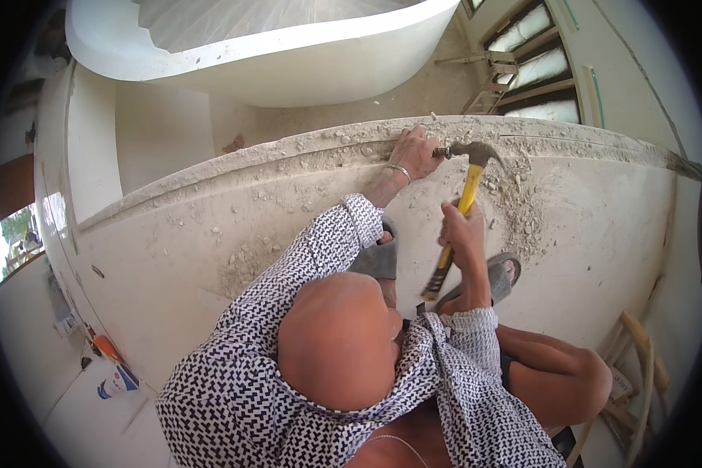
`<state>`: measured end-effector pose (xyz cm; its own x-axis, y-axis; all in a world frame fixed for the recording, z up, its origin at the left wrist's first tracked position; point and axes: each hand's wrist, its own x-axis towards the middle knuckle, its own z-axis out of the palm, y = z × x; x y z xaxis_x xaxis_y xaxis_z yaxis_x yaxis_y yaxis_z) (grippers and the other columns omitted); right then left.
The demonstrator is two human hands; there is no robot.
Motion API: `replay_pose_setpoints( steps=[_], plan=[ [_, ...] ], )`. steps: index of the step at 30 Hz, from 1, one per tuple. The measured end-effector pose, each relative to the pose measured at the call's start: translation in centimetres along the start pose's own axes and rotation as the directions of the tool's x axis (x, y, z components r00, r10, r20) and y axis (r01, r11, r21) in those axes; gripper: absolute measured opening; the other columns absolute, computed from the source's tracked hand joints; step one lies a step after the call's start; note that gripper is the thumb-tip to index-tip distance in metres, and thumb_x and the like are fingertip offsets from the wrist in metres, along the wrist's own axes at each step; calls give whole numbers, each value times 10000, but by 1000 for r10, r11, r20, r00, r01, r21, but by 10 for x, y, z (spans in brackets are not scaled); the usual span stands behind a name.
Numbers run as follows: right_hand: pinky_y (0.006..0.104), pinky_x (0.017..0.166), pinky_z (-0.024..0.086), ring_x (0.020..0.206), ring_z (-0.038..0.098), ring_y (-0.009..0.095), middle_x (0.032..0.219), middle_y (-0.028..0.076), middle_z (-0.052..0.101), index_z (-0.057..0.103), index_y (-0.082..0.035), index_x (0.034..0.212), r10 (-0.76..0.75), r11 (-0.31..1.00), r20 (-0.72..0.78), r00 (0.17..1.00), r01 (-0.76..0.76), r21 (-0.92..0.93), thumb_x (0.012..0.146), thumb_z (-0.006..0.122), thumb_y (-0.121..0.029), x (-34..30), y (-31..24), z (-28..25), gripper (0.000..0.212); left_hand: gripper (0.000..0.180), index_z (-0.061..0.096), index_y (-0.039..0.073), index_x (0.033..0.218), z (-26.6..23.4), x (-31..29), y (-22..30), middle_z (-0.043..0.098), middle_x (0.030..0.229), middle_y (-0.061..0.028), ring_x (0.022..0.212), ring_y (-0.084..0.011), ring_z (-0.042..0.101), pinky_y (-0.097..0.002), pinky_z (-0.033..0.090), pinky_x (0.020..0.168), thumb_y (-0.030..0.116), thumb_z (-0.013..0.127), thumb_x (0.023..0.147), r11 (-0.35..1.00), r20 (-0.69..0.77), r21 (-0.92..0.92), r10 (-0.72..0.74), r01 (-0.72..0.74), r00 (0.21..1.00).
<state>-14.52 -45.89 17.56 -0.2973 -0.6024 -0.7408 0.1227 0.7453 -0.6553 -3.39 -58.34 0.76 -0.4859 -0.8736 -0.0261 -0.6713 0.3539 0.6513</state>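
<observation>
My left hand [415,154] lies low against the ledge, its fingers wrapped round a short metal chisel [440,153]. Only the chisel's end sticks out, toward the right; its tip is hidden by the hand. In my right hand [465,232] is a claw hammer [470,189], gripped midway along its yellow and black handle. The hammer's face is right at the chisel's end, touching or nearly so. A long groove of broken plaster [343,154] runs along the ledge beside my left hand.
Loose rubble [525,210] lies right of the hammer, with another heap [249,264] at the left. Beyond the ledge edge [288,144] the surface drops to a lower floor. A curved white parapet [343,66], a wooden stepladder [495,78] and wooden pieces [636,366] stand around.
</observation>
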Motion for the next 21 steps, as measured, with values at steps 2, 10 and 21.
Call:
replay_pose_setpoints(
  steps=[2, 10, 21],
  plan=[
    [259, 413, 394, 456, 440, 82, 638, -35, 453, 500, -63, 1016, 49, 977, 73, 996, -63, 205, 965, 656, -143, 5, -5, -8, 183, 268, 712, 82, 813, -5, 2, 0, 623, 844, -137, 918, -309, 585, -446, 455, 882, 347, 700, 855, 1000, -33, 12, 3, -3, 999],
    [226, 434, 384, 475, 447, 68, 655, -34, 463, 490, -45, 1068, -287, 768, -590, 755, 549, 330, 995, 596, -114, 26, -19, -39, 146, 294, 716, 78, 826, -6, 11, 13, 617, 817, -144, 928, -320, 591, -448, 456, 887, 367, 686, 869, 1000, -23, -4, 11, -11, 1000],
    [236, 427, 391, 455, 402, 64, 632, -44, 452, 521, -47, 1065, -274, 691, -631, 726, 605, 396, 997, 599, -105, 28, -39, -71, 119, 308, 716, 90, 805, 4, 8, 3, 637, 799, -136, 903, -304, 591, -451, 443, 878, 385, 669, 878, 1000, -45, 19, 18, -17, 999]
  ],
)
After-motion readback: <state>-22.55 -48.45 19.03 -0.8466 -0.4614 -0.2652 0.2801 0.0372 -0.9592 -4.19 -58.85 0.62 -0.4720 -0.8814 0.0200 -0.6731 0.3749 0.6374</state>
